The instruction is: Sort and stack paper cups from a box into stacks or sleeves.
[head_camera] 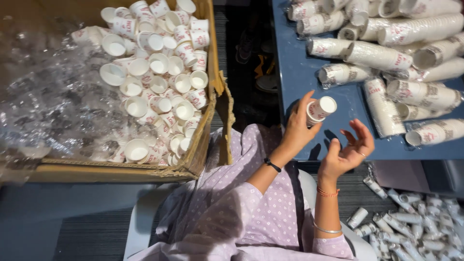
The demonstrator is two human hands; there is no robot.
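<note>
The left hand (296,126) holds a short stack of small paper cups (319,110) over the near edge of the blue table (299,77); the fingers wrap the side of the stack and the thumb presses it from the other side; the stack is white with red print, its open white mouth tilted up and to the right, and it looks like 2 or 3 cups nested, though the blur makes the count uncertain. The right hand (349,151) hovers just beside it, palm up, fingers loosely curled and spread, holding nothing. Farther back on the table lie many long sleeves of the same cups (382,55), wrapped in clear plastic, on their sides. To the left a cardboard box (208,145) holds loose cups (159,72) and crumpled clear plastic (53,96); on the floor at lower right lies a heap of more wrapped sleeves (411,227).
</note>
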